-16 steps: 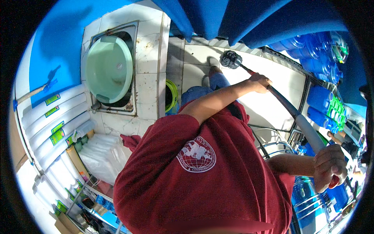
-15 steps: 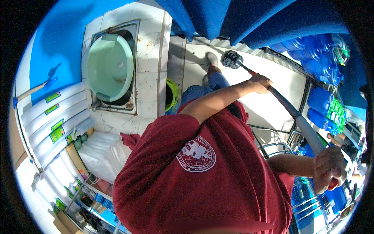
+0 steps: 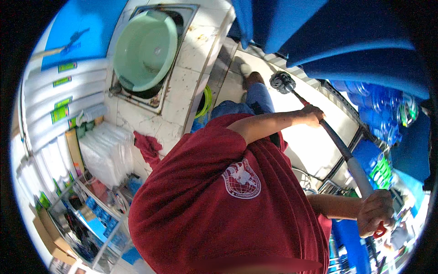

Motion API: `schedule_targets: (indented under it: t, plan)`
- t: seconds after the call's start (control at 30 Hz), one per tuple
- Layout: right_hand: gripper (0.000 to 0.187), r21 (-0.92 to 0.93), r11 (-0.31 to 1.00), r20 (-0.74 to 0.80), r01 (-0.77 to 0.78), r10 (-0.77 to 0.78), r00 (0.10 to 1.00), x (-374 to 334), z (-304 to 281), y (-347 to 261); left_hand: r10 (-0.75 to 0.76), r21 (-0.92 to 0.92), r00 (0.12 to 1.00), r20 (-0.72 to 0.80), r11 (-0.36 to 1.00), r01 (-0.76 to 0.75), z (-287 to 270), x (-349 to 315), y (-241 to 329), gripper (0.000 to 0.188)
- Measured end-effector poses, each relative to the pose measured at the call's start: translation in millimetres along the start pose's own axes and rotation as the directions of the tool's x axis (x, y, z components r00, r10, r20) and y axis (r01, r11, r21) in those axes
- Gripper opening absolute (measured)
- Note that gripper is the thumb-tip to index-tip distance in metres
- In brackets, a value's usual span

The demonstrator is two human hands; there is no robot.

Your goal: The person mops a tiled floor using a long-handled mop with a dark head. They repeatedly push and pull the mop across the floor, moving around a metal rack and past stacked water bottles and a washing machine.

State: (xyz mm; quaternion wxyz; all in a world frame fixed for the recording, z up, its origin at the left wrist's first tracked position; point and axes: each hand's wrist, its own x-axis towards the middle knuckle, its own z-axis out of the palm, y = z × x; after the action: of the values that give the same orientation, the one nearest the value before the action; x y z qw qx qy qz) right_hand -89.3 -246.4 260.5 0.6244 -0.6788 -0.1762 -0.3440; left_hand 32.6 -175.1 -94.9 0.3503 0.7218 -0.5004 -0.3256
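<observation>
Both my hands grip a mop by its long pole (image 3: 336,142). My left hand (image 3: 313,115) is wrapped round the dark lower part, with my arm reaching across my body. My right hand (image 3: 376,213) is closed round the grey upper end, where a red tip (image 3: 380,229) pokes out. The dark, stringy mop head (image 3: 282,82) rests on the pale tiled floor (image 3: 299,145), in front of my foot (image 3: 253,78) and below a blue curtain.
To the left, a pale green basin (image 3: 145,51) sits over a sink in a tiled counter (image 3: 186,55). A yellow-green bucket (image 3: 207,100) stands beside the counter. Blue water jugs (image 3: 365,93) line the right. The blue curtain (image 3: 346,50) hangs ahead. A cluttered rack (image 3: 102,233) stands lower left.
My view has turned, so the counter and basin appear tilted. The mop head sits slightly right and lower in view; my right hand has shifted slightly left. Both hands keep their grip.
</observation>
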Motion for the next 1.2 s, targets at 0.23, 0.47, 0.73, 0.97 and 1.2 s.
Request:
schedule_targets:
  t: [0.23, 0.47, 0.73, 0.97, 1.2]
  plan:
    - [0.020, 0.074, 0.996, -0.205, -0.038, 0.053, 0.977, -7.0, 15.3, 16.6, -0.214, 0.028, 0.973, 0.083, 0.977, 0.213, -0.7, 0.2, -22.1, 0.027]
    - [0.028, -0.006, 0.982, -0.056, -0.188, 0.187, 0.981, 45.8, 34.3, 53.5, -0.157, -0.038, 0.974, -0.163, 0.988, 0.153, -1.7, 35.2, -45.6, 0.023]
    - [0.028, -0.098, 0.982, -0.008, -0.160, 0.160, 0.987, 24.6, 35.0, 26.8, -0.379, -0.261, 0.802, -0.462, 0.922, 0.285, 37.5, 13.5, -9.8, 0.024]
    - [0.026, -0.188, 0.981, -0.127, -0.048, 0.024, 0.992, -41.7, -13.1, -25.4, -0.468, -0.264, 0.769, -0.436, 0.883, 0.388, 83.4, 6.6, 50.2, 0.027]
    - [0.026, -0.223, 0.972, -0.220, -0.073, 0.022, 0.975, -83.5, -31.2, -51.2, -0.480, -0.278, 0.767, -0.426, 0.876, 0.394, 117.8, 2.6, 63.8, 0.021]
